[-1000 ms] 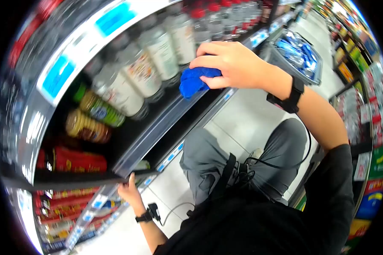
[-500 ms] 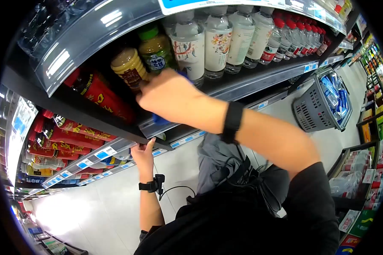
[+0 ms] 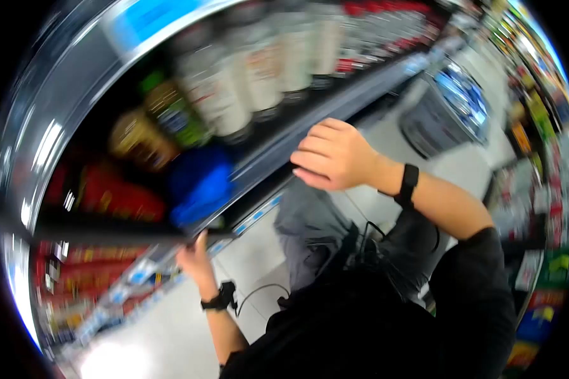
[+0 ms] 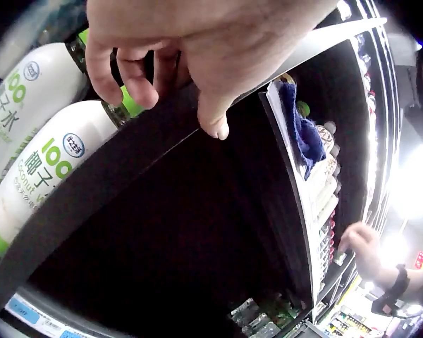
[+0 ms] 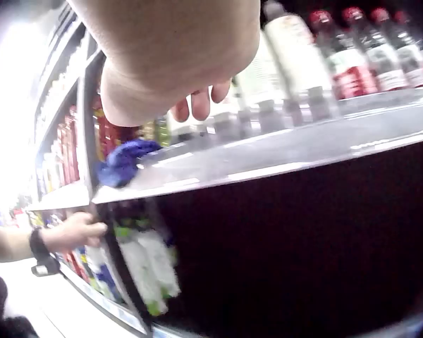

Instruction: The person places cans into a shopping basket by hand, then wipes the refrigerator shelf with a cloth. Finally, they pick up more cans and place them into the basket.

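Observation:
A blue cloth (image 3: 202, 183) lies bunched on the front edge of the bottle shelf (image 3: 269, 148), below a green-capped bottle (image 3: 177, 114) and a yellowish one (image 3: 142, 139). My right hand (image 3: 335, 155) is away from it to the right, before the shelf edge, fingers loosely bent and holding nothing. With my left hand (image 3: 196, 262) I grip the edge of the dark upright panel; in the left wrist view its fingers hang on one side of the panel (image 4: 99, 186) and the thumb on the other. The right wrist view shows the cloth (image 5: 127, 162) draped at the shelf's corner.
White-labelled bottles (image 3: 259, 69) and red-capped bottles stand farther along the shelf. Red packages (image 3: 114, 192) are left of the cloth. A grey basket (image 3: 433, 123) with blue-and-silver items is on the floor. White coconut water bottles (image 4: 49, 148) stand beside the panel.
My right hand carried the cloth from the middle of the shelf to its left end, let go of it there and moved back right. My left hand stays at the panel. The head view has shifted.

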Demonstrator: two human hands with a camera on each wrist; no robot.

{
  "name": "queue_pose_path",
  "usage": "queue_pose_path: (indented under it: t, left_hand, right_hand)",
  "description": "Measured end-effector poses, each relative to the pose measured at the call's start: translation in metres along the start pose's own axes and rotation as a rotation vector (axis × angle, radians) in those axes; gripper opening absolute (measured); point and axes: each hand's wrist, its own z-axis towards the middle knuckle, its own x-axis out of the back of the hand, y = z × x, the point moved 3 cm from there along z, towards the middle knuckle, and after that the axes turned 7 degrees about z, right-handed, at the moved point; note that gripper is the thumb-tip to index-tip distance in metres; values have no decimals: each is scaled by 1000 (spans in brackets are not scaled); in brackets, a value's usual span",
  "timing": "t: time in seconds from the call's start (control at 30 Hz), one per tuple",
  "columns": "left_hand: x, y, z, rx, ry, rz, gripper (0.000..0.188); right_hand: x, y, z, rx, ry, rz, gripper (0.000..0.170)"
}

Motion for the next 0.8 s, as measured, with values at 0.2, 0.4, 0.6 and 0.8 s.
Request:
queue_pose_path:
  t: [0.2, 0.4, 0.6, 0.8]
  left_hand:
    - [4, 9, -1, -48, 16, 173, 47]
    - [-4, -17, 5, -54, 42, 401, 47]
    - [22, -25, 7, -256, 46, 448, 60]
    - [24, -46, 12, -294, 60, 398, 61]
  right_hand:
    - [96, 116, -198, -873, -426, -369, 26]
    - [185, 181, -362, -1467, -356, -711, 34]
    - [196, 219, -418, -1694, -364, -712, 49]
    - [190, 229, -428, -1590, -260, -819, 58]
